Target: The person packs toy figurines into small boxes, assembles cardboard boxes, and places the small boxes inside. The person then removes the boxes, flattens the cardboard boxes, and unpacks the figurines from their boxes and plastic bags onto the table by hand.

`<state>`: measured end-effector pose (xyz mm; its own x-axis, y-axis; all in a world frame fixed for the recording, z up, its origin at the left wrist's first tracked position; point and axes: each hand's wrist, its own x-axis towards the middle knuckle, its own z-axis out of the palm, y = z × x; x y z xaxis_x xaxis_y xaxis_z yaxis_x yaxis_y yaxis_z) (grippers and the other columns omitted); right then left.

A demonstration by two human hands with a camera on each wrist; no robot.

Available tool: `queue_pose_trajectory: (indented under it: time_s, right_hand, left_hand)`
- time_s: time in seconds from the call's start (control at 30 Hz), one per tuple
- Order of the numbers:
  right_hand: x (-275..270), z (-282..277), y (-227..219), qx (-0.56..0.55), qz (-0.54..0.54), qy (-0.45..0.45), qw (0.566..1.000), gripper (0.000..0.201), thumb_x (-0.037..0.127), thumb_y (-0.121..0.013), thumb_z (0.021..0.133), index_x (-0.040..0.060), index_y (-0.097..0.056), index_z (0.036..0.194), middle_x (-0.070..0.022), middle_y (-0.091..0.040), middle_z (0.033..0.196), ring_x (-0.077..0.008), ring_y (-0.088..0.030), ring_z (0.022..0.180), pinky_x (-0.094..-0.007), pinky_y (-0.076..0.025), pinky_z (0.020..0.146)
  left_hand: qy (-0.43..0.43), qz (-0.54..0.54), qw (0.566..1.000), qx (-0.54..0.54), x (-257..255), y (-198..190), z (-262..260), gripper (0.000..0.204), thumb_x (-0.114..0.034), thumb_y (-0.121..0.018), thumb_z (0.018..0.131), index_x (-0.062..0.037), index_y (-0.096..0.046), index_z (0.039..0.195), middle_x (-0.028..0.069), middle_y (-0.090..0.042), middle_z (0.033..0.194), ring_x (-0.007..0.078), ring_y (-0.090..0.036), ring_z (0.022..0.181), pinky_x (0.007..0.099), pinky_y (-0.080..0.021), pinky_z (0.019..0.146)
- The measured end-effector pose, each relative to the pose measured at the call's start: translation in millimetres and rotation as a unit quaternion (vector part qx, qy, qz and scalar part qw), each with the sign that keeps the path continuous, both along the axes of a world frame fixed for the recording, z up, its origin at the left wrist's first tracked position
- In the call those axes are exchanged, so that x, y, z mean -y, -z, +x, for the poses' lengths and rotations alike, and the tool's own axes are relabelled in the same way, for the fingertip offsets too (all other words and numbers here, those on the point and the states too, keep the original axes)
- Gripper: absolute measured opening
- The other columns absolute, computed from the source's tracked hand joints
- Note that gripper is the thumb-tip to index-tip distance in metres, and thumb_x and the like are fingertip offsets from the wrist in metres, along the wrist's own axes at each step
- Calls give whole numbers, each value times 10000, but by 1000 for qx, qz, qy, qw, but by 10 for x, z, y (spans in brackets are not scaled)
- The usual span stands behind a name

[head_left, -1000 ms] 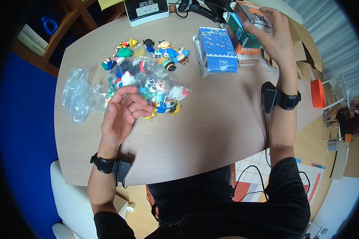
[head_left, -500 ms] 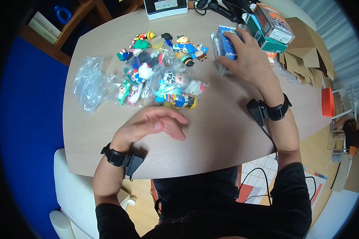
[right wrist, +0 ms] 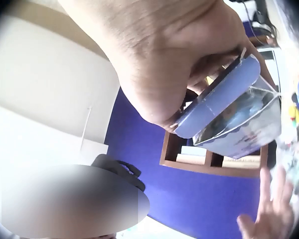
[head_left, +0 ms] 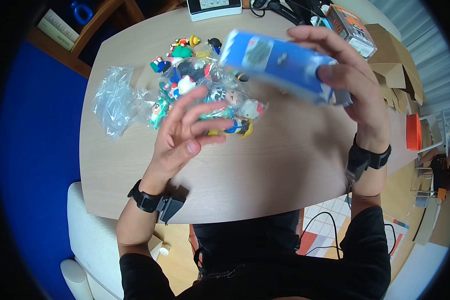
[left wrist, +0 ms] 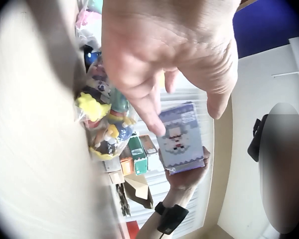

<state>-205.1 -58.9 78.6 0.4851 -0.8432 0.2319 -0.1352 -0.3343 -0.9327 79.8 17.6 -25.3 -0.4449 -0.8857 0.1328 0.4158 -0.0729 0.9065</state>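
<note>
Raised above the table, the right hand (head_left: 352, 80) grips a blue box (head_left: 280, 65) by its right end, thumb on one side and fingers on the other. In the right wrist view the box (right wrist: 239, 114) shows a window in one side. The left hand (head_left: 182, 132) hovers with spread, slightly bent fingers near bagged toy figures (head_left: 230, 102), holding nothing. From the left wrist view, the left hand (left wrist: 164, 55) appears in front of the box (left wrist: 182, 139), whose face carries a pixel-style picture; whether they touch cannot be told.
A crumpled clear bag (head_left: 114, 102) lies on the table (head_left: 235, 180) at the left. At the back right stand an orange and grey box (head_left: 352, 30) and open cardboard (head_left: 395, 60). A white device (head_left: 215, 10) is at the back, an orange container (head_left: 413, 132) at the right edge.
The right hand moved from the stacked boxes to the blue box, took hold of it and lifted it off the table. The left hand shifted and turned, its fingers now pointing up and right.
</note>
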Motion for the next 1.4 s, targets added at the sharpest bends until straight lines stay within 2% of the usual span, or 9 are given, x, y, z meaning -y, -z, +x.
queue_pose_trajectory:
  time_s: [0.07, 0.17, 0.3, 0.33, 0.47, 0.6, 0.67, 1.0, 1.4]
  right_hand:
    - [-115, 85, 23, 13, 67, -83, 994, 667, 418, -550, 774, 8, -522, 1299, -139, -585, 1196, -211, -580, 1105, -297, -453, 937]
    - [-175, 360, 185, 70, 232, -131, 961, 599, 373, -526, 824, 11, -511, 1301, -133, -580, 1207, -214, -573, 1121, -304, -460, 918]
    - [-266, 511, 322, 92, 333, -96, 933, 521, 341, -503, 876, 21, -511, 1288, -121, -583, 1194, -216, -565, 1131, -314, -452, 925]
    - [-262, 476, 320, 77, 282, -120, 949, 496, 301, -535, 875, 31, -505, 1289, -116, -580, 1191, -213, -562, 1133, -318, -445, 938]
    - [-256, 430, 304, 139, 138, -172, 965, 232, 32, -637, 864, 92, -642, 1087, -43, -572, 1124, -131, -566, 1040, -288, -454, 853]
    - [-155, 304, 332, 83, -45, -182, 979, 269, -51, -645, 819, 105, -663, 1037, -65, -552, 1185, -176, -581, 1043, -314, -468, 877]
    - [-225, 272, 191, -70, -116, -156, 978, 228, -81, -619, 780, 60, -710, 935, -129, -522, 1305, -221, -541, 1145, -356, -421, 965]
    - [-278, 423, 411, -153, -334, 40, 929, 300, 224, -812, 761, 77, -713, 1003, -105, -504, 1350, -265, -549, 1155, -370, -432, 972]
    - [-322, 488, 449, -71, -135, -40, 988, 282, 179, -834, 717, 15, -644, 845, -127, -323, 1522, -281, -420, 1309, -383, -403, 1009]
  left_hand:
    - [-130, -90, 987, -1, -16, -10, -76, 1007, -349, -810, 772, -54, -180, 1501, 211, -441, 1409, 301, -530, 1237, 427, -470, 1012]
    - [-154, -135, 978, 45, -50, -58, -105, 1101, -354, -842, 737, -45, -124, 1512, 178, -429, 1414, 273, -486, 1277, 414, -431, 1043]
    - [-164, -14, 986, 24, -180, 73, 15, 839, -433, -695, 869, 7, -277, 1448, 129, -514, 1321, 232, -521, 1221, 382, -429, 1019]
    - [-147, -39, 987, 42, -154, 64, 51, 699, -507, -502, 964, -14, -327, 1427, 135, -511, 1354, 245, -552, 1195, 390, -456, 997]
    - [-137, 69, 984, -94, -80, 97, 49, 665, -556, -349, 996, -16, -419, 1376, 142, -584, 1276, 239, -611, 1110, 392, -495, 955]
    - [-113, 95, 978, -147, -58, 65, -21, 653, -546, -339, 1003, -16, -422, 1376, 138, -580, 1284, 243, -607, 1117, 391, -491, 965]
    - [-148, 131, 968, -156, -31, -11, -46, 648, -547, -324, 1006, -23, -433, 1371, 135, -584, 1278, 240, -605, 1120, 388, -488, 968]
    - [-221, -18, 974, -45, -31, 104, 37, 676, -574, -343, 991, -37, -375, 1401, 98, -535, 1322, 213, -534, 1206, 380, -426, 1016]
    - [-241, -100, 965, 20, -91, 163, 118, 652, -503, -410, 999, -8, -344, 1419, 112, -494, 1372, 221, -503, 1248, 384, -389, 1050]
